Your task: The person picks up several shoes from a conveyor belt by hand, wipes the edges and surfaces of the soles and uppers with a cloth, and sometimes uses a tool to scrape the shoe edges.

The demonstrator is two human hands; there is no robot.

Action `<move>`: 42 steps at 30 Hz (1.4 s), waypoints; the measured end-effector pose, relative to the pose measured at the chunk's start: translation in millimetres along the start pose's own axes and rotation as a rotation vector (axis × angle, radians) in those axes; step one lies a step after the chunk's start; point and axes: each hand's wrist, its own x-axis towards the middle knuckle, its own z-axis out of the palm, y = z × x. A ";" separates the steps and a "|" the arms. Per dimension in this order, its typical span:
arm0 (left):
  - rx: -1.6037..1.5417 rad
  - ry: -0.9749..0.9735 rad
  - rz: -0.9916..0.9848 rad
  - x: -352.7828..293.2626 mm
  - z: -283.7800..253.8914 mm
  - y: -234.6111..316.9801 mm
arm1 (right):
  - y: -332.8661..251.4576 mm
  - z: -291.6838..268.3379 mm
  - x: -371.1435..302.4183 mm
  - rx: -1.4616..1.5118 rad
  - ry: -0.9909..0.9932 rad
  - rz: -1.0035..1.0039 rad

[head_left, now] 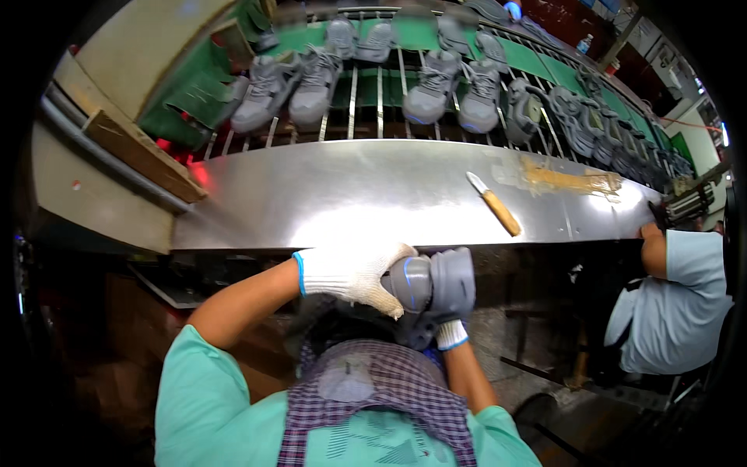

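Fingers [366, 292] of left hand [346, 272], in white glove, curled closed over grey shoe [416, 284]. Right hand [453, 292] wrapped around same shoe from 3 o'clock side, gripping tight. Shoe held just below near edge of steel table [350, 194]. At 1 o'clock on table, knife [494, 204] with wooden handle. At 12 o'clock, more grey shoes [311, 82] on rack.

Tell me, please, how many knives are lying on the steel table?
1: a wooden-handled knife lies on the steel table, right of centre, beside a yellowish glue smear. No others are visible.
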 end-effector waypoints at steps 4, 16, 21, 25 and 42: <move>0.104 -0.104 -0.067 16.0 -5.1 25.5 | -83.4 69.4 27.7 -0.701 0.131 -0.179; -0.281 0.126 -0.126 -60.9 21.9 -80.4 | -49.4 -43.8 -82.2 -1.088 0.381 0.234; -0.673 0.325 -0.224 -54.3 31.1 -99.0 | -62.9 27.0 -65.4 -0.922 0.196 0.074; -0.598 0.548 -0.022 0.7 38.8 -62.0 | -80.5 113.6 -19.4 -1.226 -0.513 0.049; -0.213 0.783 0.365 -24.3 119.5 11.1 | -57.9 61.9 -34.2 -1.364 -0.153 -0.296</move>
